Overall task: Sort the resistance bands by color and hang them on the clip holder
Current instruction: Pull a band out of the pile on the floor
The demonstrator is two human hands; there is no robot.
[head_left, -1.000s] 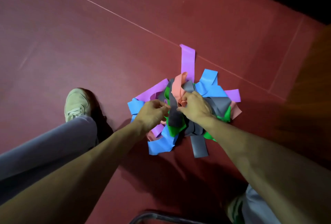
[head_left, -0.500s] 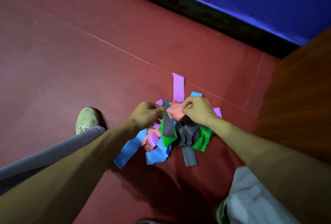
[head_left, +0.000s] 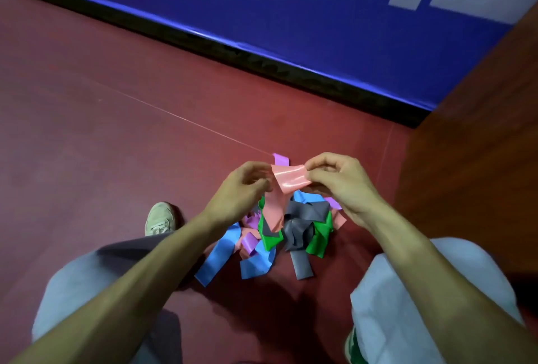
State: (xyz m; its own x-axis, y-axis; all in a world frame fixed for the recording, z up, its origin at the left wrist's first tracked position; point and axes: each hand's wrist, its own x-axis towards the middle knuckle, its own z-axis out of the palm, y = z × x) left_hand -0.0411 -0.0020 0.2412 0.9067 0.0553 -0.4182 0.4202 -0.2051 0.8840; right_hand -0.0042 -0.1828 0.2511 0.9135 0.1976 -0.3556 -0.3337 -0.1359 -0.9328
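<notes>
1. Vs half a sec ago: pink band (head_left: 286, 181) now lifted clear of the pile (head_left: 279, 232) and spread flat; blue wall fills the frame top.
2. Left hand (head_left: 240, 189) and right hand (head_left: 339, 181) both pinch its top corners, fingers curled.
3. Band stretches between hands at center frame, tail hanging onto pile just below.

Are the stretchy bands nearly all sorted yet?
Not nearly. Nothing looks sorted or hung, and no clip holder shows. In hand: the left hand and right hand pinch one pink band above the pile. Left: blue, green, grey and purple bands tangled on the floor.
</notes>
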